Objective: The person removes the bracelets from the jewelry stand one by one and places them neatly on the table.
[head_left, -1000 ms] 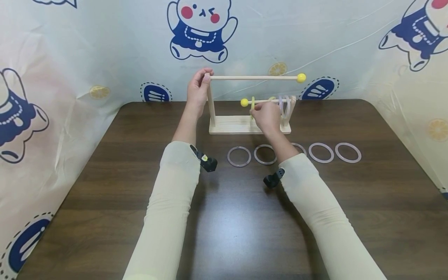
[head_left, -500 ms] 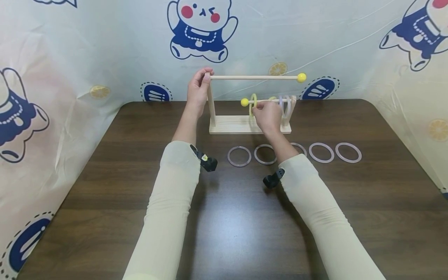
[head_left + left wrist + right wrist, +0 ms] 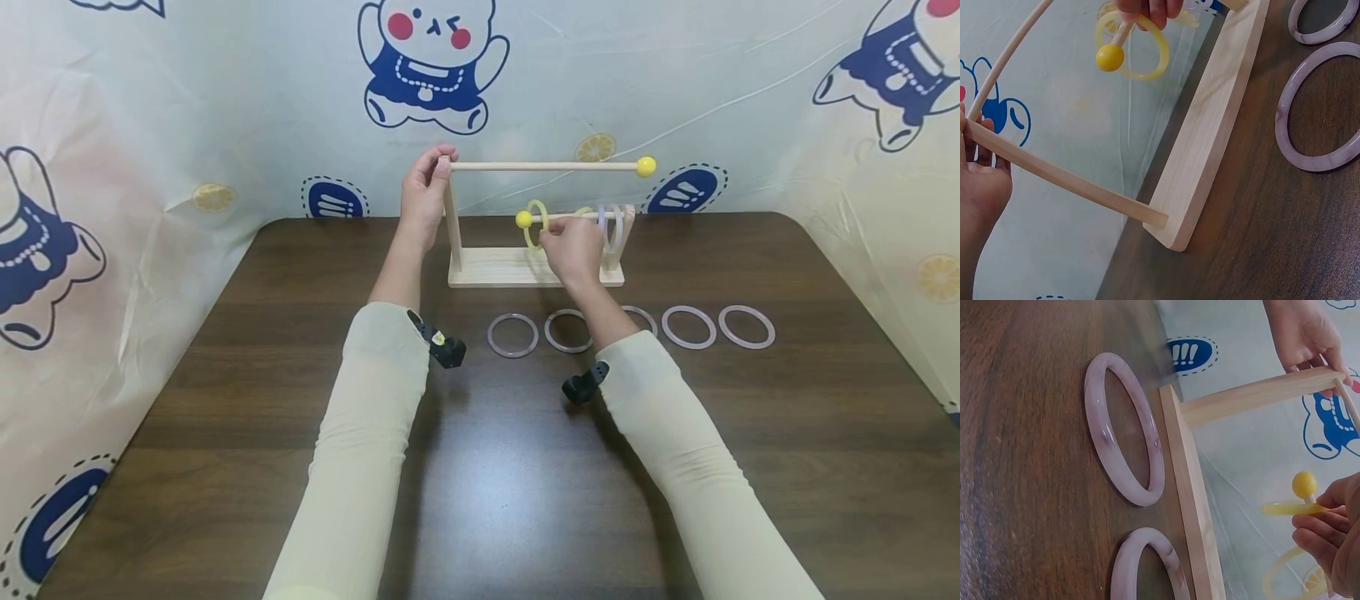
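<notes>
A wooden bangle stand (image 3: 501, 267) has an upper and a lower rod, each tipped with a yellow ball. My left hand (image 3: 424, 193) holds the top of its left post, thumb toward me. With thumb and fingers my right hand (image 3: 573, 248) pinches a yellow bangle (image 3: 1163, 59), which encircles the lower rod just behind its yellow ball (image 3: 1110, 57). In the right wrist view, a second yellow bangle (image 3: 1270, 575) hangs farther along that rod. Pale purple bangles (image 3: 617, 229) hang by the right post; my right hand partly hides the rod.
Several pale purple bangles lie in a row on the dark wooden table in front of the stand, among them a leftmost bangle (image 3: 513, 336) and a rightmost bangle (image 3: 746, 327). My right forearm covers part of the row. A printed curtain (image 3: 285, 100) hangs behind the table.
The pinched yellow bangle has shifted left along the lower rod, closer to the ball, and turned to show more of its ring. My left hand and the stand stay still.
</notes>
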`<state>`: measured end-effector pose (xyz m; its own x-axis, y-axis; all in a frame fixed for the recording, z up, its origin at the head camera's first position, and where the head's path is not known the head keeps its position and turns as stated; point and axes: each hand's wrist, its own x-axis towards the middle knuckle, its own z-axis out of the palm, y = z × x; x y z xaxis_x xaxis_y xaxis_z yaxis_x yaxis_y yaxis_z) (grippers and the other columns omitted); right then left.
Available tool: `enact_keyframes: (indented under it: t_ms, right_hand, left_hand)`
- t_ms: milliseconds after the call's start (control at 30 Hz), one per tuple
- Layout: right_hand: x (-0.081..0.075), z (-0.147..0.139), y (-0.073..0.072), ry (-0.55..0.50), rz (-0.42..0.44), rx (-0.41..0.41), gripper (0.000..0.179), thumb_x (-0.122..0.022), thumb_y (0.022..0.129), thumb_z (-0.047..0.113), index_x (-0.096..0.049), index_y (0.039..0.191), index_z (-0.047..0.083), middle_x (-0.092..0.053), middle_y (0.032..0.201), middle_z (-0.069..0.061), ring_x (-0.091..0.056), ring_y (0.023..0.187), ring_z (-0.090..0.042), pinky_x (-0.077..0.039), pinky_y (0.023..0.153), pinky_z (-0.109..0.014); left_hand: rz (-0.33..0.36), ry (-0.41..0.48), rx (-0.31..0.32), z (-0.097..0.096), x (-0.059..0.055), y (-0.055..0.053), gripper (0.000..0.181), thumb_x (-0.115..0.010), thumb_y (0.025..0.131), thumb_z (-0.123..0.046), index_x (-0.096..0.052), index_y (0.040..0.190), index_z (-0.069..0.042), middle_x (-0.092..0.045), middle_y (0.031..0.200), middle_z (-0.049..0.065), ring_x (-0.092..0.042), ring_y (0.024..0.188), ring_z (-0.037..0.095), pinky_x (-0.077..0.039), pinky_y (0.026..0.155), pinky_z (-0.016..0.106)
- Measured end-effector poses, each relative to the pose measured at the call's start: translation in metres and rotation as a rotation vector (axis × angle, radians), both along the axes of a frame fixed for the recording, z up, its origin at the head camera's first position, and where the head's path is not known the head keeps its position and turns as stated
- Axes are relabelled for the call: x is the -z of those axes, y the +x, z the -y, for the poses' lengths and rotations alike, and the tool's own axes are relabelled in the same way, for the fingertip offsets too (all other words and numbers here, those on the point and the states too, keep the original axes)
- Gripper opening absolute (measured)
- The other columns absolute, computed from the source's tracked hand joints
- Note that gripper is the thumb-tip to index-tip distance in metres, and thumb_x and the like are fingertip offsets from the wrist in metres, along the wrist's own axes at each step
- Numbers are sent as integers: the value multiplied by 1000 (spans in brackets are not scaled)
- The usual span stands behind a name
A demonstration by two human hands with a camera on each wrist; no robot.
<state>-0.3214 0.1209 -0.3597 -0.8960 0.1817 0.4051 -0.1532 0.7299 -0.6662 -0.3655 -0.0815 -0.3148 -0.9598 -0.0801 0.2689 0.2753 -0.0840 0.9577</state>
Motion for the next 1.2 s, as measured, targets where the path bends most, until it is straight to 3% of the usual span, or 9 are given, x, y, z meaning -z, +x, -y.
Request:
enact_keyframes:
  t_ms: [433,933,1067,1200]
  right_hand:
    - [0,3,1,-31,21,-14,18,-63,81,10,-73,94,4,-70,83,-8,-66,74,-21,-48,65,-31]
    - [2,3,0,-19,-21,-38,18,-62,80,9,-73,93,4,-70,80,-7,-66,76,-21,-45,73,-34]
    - [4,2,0,-56,-1,-50,17,-62,81,10,-73,93,5,-70,81,-7,-66,74,-21,-46,69,-31]
    - [4,1,1,-175,64,-79,17,-62,82,10,-73,93,2,-70,79,-10,-67,67,-18,-47,59,-23]
  left_hand:
    - [-14,2,0,0,0,1,25,-50,95,-21,-59,114,-7,-58,117,5,-49,110,14,-36,90,19]
    - [-19,-1,-4,-1,1,0,25,-50,95,-21,-59,114,-7,-58,117,5,-49,110,13,-36,90,18]
    - [-10,-2,-6,-1,2,0,25,-50,94,-21,-59,114,-8,-58,117,4,-49,110,13,-36,91,19]
    - [-3,-8,-8,0,2,0,25,-50,94,-22,-59,114,-10,-58,117,3,-48,111,13,-36,91,20]
